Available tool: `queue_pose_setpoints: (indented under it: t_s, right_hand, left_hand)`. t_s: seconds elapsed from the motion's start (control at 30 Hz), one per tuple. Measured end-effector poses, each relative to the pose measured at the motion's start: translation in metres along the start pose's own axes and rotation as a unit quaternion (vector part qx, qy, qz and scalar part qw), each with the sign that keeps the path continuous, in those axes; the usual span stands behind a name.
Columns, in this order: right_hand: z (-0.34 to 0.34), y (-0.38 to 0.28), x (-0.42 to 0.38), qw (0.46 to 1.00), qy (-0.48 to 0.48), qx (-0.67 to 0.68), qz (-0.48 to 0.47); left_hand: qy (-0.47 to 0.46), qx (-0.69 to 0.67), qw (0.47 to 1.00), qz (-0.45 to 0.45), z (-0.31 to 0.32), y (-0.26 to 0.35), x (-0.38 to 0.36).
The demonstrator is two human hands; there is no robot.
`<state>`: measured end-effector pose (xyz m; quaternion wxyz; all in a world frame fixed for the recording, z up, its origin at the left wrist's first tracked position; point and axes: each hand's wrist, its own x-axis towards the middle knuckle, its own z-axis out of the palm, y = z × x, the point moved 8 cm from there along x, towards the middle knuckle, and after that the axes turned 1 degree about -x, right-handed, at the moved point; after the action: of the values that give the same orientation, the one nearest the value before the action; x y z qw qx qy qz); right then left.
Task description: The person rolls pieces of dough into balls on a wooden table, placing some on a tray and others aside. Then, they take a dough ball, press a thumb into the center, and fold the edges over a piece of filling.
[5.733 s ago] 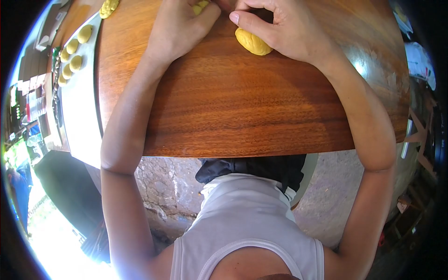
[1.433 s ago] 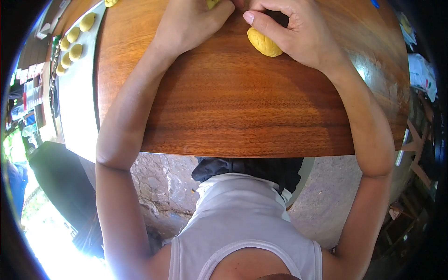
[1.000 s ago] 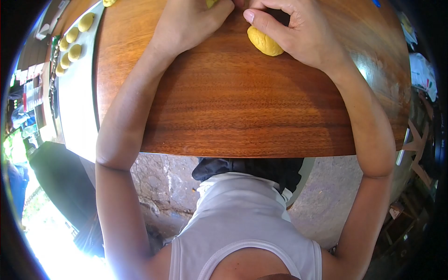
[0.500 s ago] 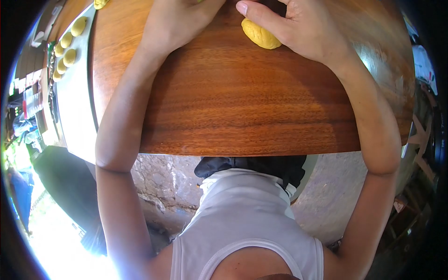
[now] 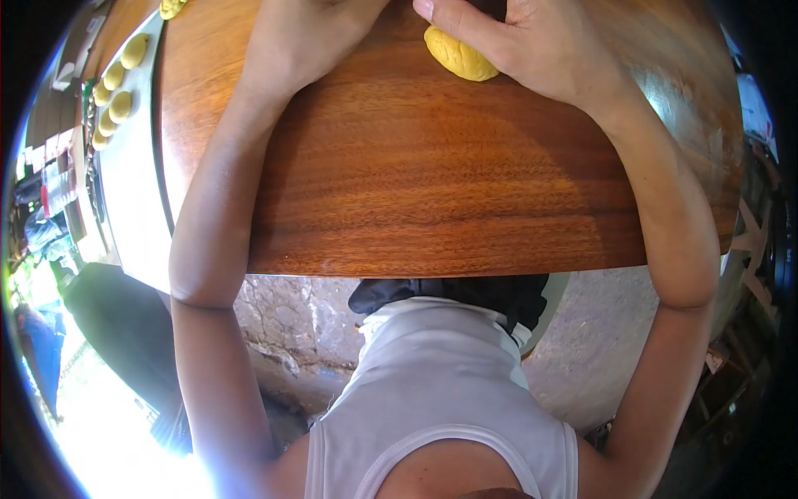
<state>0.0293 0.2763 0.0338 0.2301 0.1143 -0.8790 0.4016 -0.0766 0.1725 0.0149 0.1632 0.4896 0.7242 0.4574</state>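
Note:
A lump of yellow dough (image 5: 460, 56) with a creased surface rests on the brown wooden table (image 5: 449, 183), near the top of the view. My right hand (image 5: 544, 46) is beside and partly over it, the thumb stretched across its far side. The other fingers of that hand run past the top edge. To the left, my left hand (image 5: 312, 33) shows only its back and wrist, above the table; its fingers are cut off by the frame. Whether either hand grips anything is hidden.
Along the table's left side lies a pale tray (image 5: 133, 166) bearing several small yellow dough balls (image 5: 120, 106). Another yellow piece (image 5: 171, 8) sits at the upper left. The table's near edge (image 5: 449, 275) runs just in front of my body.
The hands, the dough lump and the dough balls all appear slightly higher and further left in the view. The lump stays beside my right hand.

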Motion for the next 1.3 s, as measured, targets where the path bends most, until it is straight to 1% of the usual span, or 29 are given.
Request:
queue_pose_setpoints:
  t_s: [0.07,0.17,0.2,0.27,0.3,0.33,0.37,0.4,0.47,0.5,0.57,0.6,0.67,0.87,0.97,1.0,1.03,1.07,1.13,1.2,1.27,1.3]
  right_hand:
    - [0.0,0.0,0.0,1.0,0.002,0.003,-0.002]
    - [0.0,0.001,0.0,1.0,-0.005,0.005,0.006]
    - [0.001,0.0,0.001,1.0,-0.004,-0.006,-0.004]
    - [-0.001,-0.007,-0.001,1.0,-0.002,-0.018,-0.015]
    - [-0.004,-0.016,-0.001,1.0,-0.01,-0.027,0.006]
    - [-0.005,-0.019,0.0,0.999,-0.018,-0.035,0.026]
    - [-0.006,-0.02,0.0,0.999,-0.017,-0.036,0.024]
    - [-0.006,-0.019,0.0,0.999,-0.016,-0.033,0.026]
    - [-0.003,-0.011,0.0,0.999,-0.014,-0.03,0.027]
    - [0.0,-0.007,0.001,1.0,-0.005,-0.018,0.013]
    - [0.001,-0.001,0.0,1.0,0.001,-0.006,-0.002]
    - [0.001,-0.001,0.0,1.0,-0.001,-0.006,-0.006]
    - [0.002,-0.001,0.0,1.0,-0.004,-0.007,-0.01]
    - [0.0,-0.002,0.0,1.0,0.003,-0.001,-0.018]
    - [-0.001,-0.005,-0.001,1.0,-0.004,0.021,0.004]
    - [-0.003,-0.013,-0.001,1.0,0.002,-0.007,0.001]
    - [-0.004,-0.017,-0.002,0.999,0.007,-0.034,-0.002]
    - [-0.002,-0.014,-0.003,0.999,0.005,-0.032,0.001]
    - [0.0,0.001,-0.003,1.0,-0.001,0.003,0.026]
    - [0.002,0.006,-0.002,1.0,0.001,0.02,0.022]
    - [0.002,0.006,-0.003,0.999,0.003,0.036,0.02]
    - [0.001,0.004,-0.002,1.0,0.0,0.015,0.013]
  left_hand:
    - [0.002,-0.006,1.0,0.024,0.0,0.001,0.0]
    - [0.003,-0.014,0.999,0.043,0.0,0.0,0.0]
    - [0.003,-0.014,0.999,0.043,-0.001,0.006,0.0]
    - [-0.007,0.002,1.0,0.006,0.0,0.018,-0.001]
    - [-0.006,0.002,1.0,0.008,0.0,0.018,-0.001]
    - [-0.004,-0.012,1.0,-0.011,0.001,0.013,0.0]
    - [-0.004,-0.027,0.999,-0.031,0.002,0.008,0.0]
    - [-0.003,-0.027,0.999,-0.029,0.002,0.006,0.0]
    - [-0.004,-0.024,1.0,0.009,0.001,0.01,-0.001]
    - [-0.003,-0.024,1.0,0.01,0.001,0.011,-0.001]
    - [0.001,-0.015,0.999,-0.037,0.0,0.008,-0.001]
    - [0.003,-0.015,0.999,-0.037,0.0,0.008,-0.001]
    - [0.001,0.023,1.0,-0.022,-0.001,0.01,0.0]
    - [0.013,0.028,0.999,0.026,-0.001,0.006,0.0]
    - [0.004,0.036,0.999,-0.004,0.0,0.016,0.001]
    - [0.003,0.035,0.999,-0.007,-0.001,0.016,0.002]
    - [0.001,0.027,1.0,0.011,-0.001,0.018,0.001]
    - [-0.002,0.02,0.999,0.029,0.0,0.02,0.0]
    - [-0.002,0.024,1.0,0.019,0.0,0.019,0.001]
    - [-0.003,0.029,1.0,0.01,0.001,0.012,0.001]
    - [0.009,-0.014,0.998,0.053,0.001,0.002,0.001]
    - [0.009,-0.014,0.998,0.052,0.0,0.009,0.001]
